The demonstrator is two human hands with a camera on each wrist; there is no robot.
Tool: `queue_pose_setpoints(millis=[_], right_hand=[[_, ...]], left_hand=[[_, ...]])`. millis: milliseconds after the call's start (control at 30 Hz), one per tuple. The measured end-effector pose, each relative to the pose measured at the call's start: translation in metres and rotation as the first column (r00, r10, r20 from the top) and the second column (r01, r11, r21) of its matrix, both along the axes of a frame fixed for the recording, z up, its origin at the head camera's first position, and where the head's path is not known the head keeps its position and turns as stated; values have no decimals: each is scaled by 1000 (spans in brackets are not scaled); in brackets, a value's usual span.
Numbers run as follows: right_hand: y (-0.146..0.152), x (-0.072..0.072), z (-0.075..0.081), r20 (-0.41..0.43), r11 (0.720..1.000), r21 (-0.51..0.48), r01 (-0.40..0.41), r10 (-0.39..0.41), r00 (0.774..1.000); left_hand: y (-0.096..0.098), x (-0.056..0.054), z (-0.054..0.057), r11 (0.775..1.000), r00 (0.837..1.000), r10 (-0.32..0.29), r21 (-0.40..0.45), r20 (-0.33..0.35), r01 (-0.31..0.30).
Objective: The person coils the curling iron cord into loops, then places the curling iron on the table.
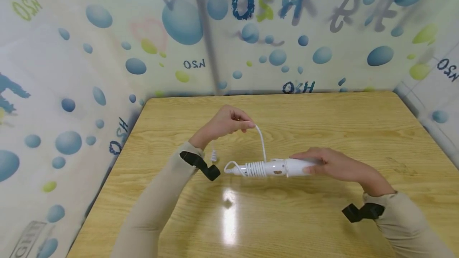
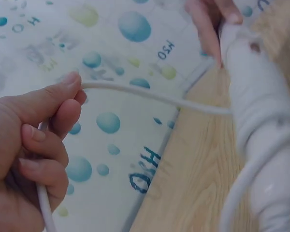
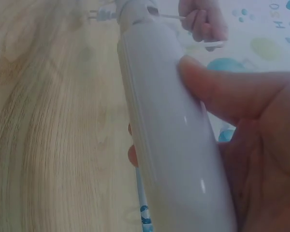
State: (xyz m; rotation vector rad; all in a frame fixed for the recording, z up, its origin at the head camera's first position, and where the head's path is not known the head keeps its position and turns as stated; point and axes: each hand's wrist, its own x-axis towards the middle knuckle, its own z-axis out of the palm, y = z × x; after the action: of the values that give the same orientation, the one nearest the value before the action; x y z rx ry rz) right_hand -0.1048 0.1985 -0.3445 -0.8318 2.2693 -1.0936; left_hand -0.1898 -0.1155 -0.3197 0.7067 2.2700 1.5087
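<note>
A white curling iron is held level above the table, with several turns of its white power cord wound round the handle. My right hand grips the smooth thick barrel, thumb on one side and fingertips showing on the other. Up and to the left, my left hand pinches the cord between thumb and forefinger. In the left wrist view, the cord stretches from those fingertips to the handle, and its other part passes through the curled fingers. The two-pin plug dangles below the left hand.
The wood-grain table spreads beneath both hands. Behind and to the left stands a pale wall covering with blue and green bubbles. Black straps sit on both wrists.
</note>
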Motion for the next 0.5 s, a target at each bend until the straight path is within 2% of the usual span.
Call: queue_pose_setpoints(millis=[167, 300, 500], right_hand=[[-2, -2, 3, -33, 992, 52, 111, -110, 993], [-3, -6, 2, -86, 985, 46, 168, -164, 983], [-3, -10, -2, -138, 965, 40, 258, -251, 958]], left_hand=[[5, 10, 9, 1000, 999, 9, 27, -36, -8], [9, 18, 14, 999, 997, 30, 36, -69, -27], [14, 30, 18, 993, 993, 99, 67, -66, -94]])
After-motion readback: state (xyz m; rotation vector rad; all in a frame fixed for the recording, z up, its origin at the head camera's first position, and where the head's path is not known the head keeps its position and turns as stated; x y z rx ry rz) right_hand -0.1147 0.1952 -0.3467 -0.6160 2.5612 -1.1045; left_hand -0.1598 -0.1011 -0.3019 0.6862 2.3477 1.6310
